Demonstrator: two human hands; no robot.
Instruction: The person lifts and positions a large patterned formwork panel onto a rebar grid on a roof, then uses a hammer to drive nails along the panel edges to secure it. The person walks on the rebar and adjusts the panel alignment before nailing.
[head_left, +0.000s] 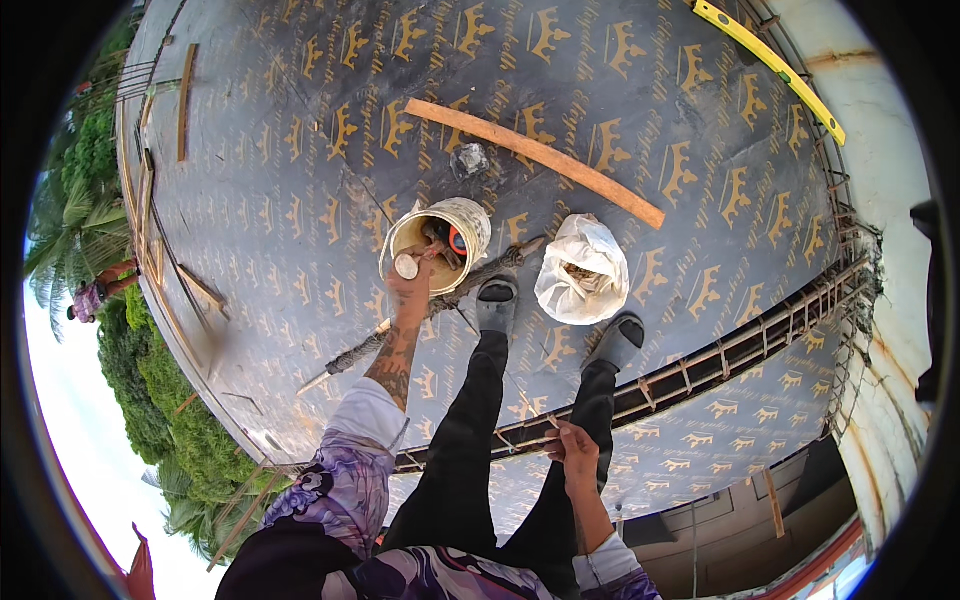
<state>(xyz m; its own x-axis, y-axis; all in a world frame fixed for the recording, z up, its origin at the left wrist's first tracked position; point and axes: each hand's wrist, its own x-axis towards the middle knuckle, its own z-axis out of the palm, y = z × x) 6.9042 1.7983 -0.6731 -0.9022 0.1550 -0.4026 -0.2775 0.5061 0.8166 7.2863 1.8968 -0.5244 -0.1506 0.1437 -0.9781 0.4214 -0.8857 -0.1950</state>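
Dark grey sheeting printed with gold crowns (720,270) covers the floor. At the bucket's mouth, the person's left hand (411,287) reaches in, a round pale disc (406,266) against it; whether its fingers grip anything cannot be told. Lower down, the right hand (576,450) has thumb and fingers drawn together. Around the left fingers stands the cream-coloured round plastic bucket (477,222), holding a round orange-and-black object (457,241). Farther out are a crumpled white plastic bag (605,290), a long brown wooden plank (535,157) and a yellow spirit level (770,58).
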